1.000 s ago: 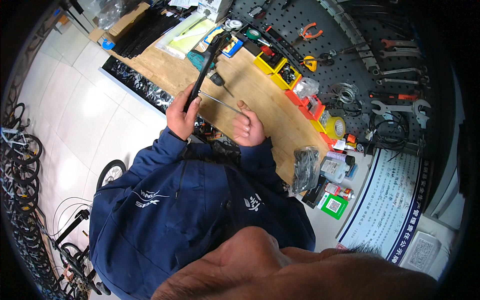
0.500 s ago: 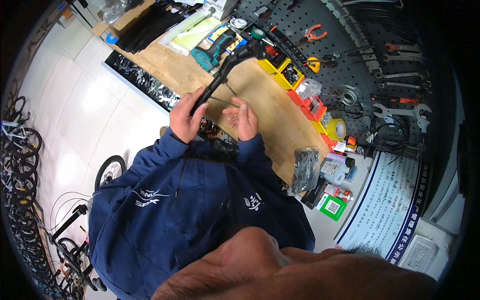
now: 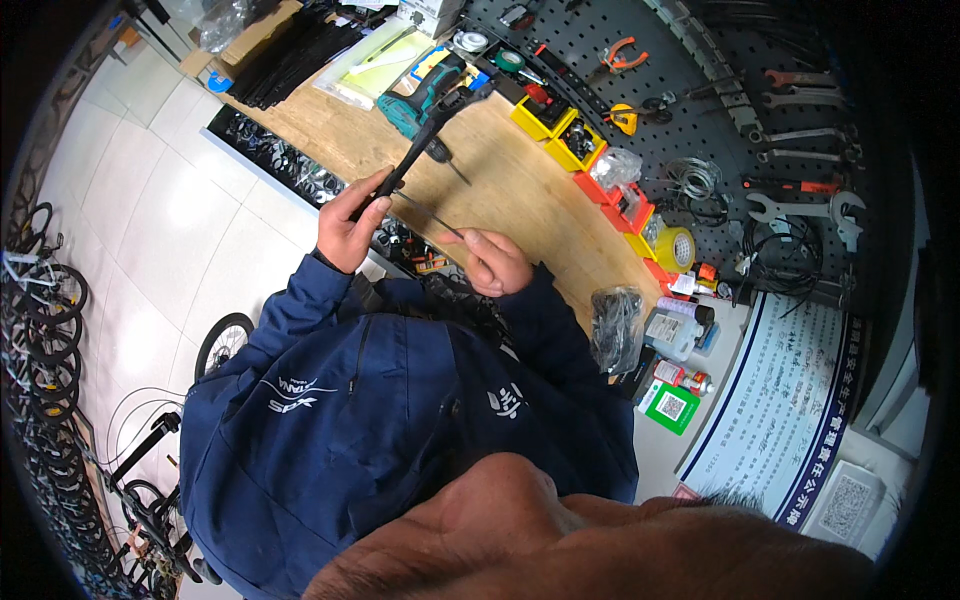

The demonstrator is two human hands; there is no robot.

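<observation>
My left hand (image 3: pixel 350 222) is closed around the lower end of a long black bar-shaped part (image 3: pixel 412 148). The bar slants up and to the right over the workbench, ending in a wider, knobbly head. My right hand (image 3: pixel 494 262) has its fingers curled and pinches a thin metal rod (image 3: pixel 428 212). That rod points toward the bar's lower end near my left fingers; whether it sits in the bar I cannot tell. Behind the bar, a teal and black cordless drill (image 3: pixel 405 110) lies on the bench, partly covered by it.
Yellow and red small-parts bins (image 3: pixel 572 145) line the back of the wooden workbench (image 3: pixel 540 235). Tools hang on a dark pegboard (image 3: pixel 720 150). A plastic-wrapped package (image 3: pixel 616 328) and bottles (image 3: pixel 672 332) stand at the right. An open drawer of metal parts (image 3: pixel 270 150) juts out left.
My right hand has moved right and slightly down, and the rod now shows more of its length. My left hand and the black bar have shifted a little left.
</observation>
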